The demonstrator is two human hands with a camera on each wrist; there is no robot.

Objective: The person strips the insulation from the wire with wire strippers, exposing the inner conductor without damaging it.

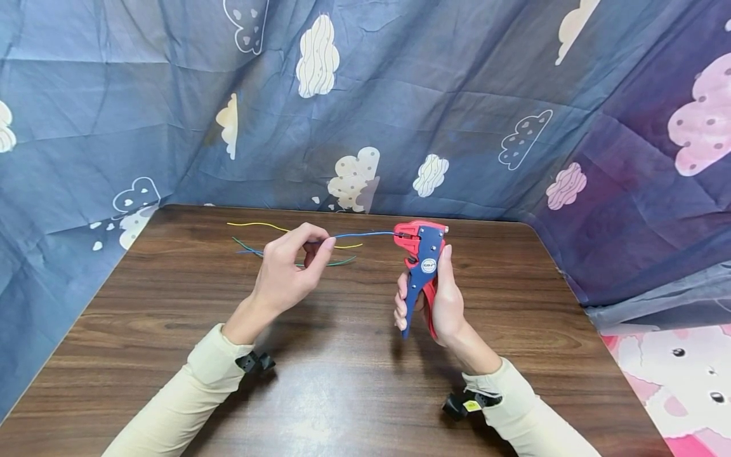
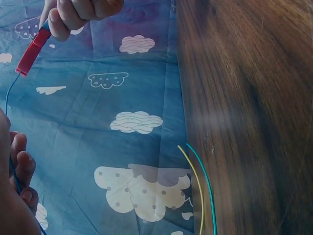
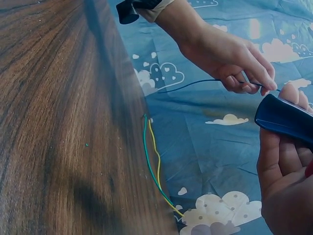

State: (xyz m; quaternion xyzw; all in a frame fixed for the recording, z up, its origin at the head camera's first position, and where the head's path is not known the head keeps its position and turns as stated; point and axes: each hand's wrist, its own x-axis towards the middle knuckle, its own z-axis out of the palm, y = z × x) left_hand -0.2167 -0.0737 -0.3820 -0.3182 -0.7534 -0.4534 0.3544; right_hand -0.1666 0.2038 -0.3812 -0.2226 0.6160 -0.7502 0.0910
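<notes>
Specifically, the blue wire [image 1: 365,234] runs sideways between the two hands, its long axis nearly parallel to the table's far edge, one end meeting the red mouth of the wire stripper [image 1: 425,266]. The left hand [image 1: 292,270] has thumb and fingertips together on the wire and is the nearer to its middle; the right wrist view shows its tail trailing free beyond that hand. The right hand [image 1: 448,301] is clamped on the stripper's handles, the tool's head towards the far edge and its handles slanting towards the near edge. How deep the wire end sits in the mouth cannot be told. A yellow wire [image 1: 257,223] and a green wire [image 1: 342,262] lie on the wood-grained table [image 1: 342,393] near its far edge, beyond the left hand. Blue cloud-patterned cloth [image 1: 400,95] hangs behind the far edge and continues along both sides.
</notes>
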